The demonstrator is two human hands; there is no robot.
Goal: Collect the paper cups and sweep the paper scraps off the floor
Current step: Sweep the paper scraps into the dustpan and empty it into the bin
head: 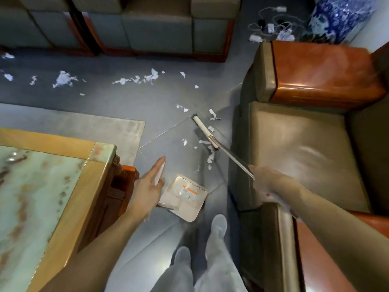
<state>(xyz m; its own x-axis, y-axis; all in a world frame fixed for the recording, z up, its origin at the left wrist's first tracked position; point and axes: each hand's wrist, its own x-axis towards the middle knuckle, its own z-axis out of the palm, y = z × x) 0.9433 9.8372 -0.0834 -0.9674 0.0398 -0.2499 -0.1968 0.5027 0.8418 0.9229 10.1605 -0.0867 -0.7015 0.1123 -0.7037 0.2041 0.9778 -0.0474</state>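
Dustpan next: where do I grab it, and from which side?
Take the dustpan by its white handle, which rises from the pan's rear edge. Come from the table side, where the left hand lies along it: the mouth seems to face the scraps and broom, so keep that side clear.

Table [69,199] on my left, rug [94,123] ahead of it. Armchair [294,154] right; sofa [157,28] across the far side. Dustpan [185,197] on the floor before my feet, its handle seemingly against my left hand [149,186]. Broom [203,128] runs forward from my right hand [267,182], its head on the floor beside the armchair, among scraps [63,79]; more lie before the sofa.
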